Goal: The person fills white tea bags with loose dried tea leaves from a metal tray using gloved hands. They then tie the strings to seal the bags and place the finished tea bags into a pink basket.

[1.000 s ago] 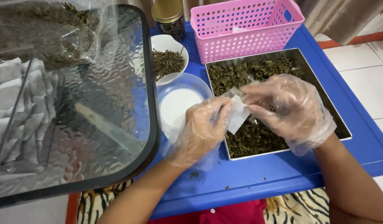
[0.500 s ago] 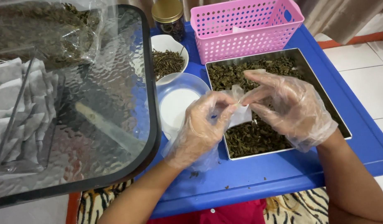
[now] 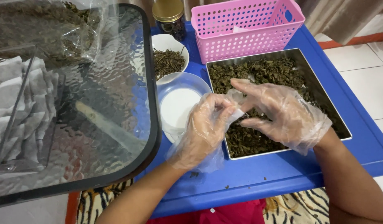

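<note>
Floor: pale tiles (image 3: 368, 70) with an orange-red strip along the wall's foot.
Furniture: blue table (image 3: 282, 174); rippled glass tabletop (image 3: 96, 103), black-rimmed.
Underfoot: tiger-striped rug (image 3: 295, 205).
Corner: beige curtain (image 3: 345, 16).

Bright even daylight, soft shadows, sharp focus, faint glare on glass

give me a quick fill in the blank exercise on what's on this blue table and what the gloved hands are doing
1. Both hands, the left hand and the right hand, wear thin clear plastic ____.
2. The basket behind the metal tray is ____ in colour.
3. The metal tray holds dried dark ____.
4. Together the hands hold a small white ____ over the tray.

Missing words: gloves; pink; leaves; bag
</note>
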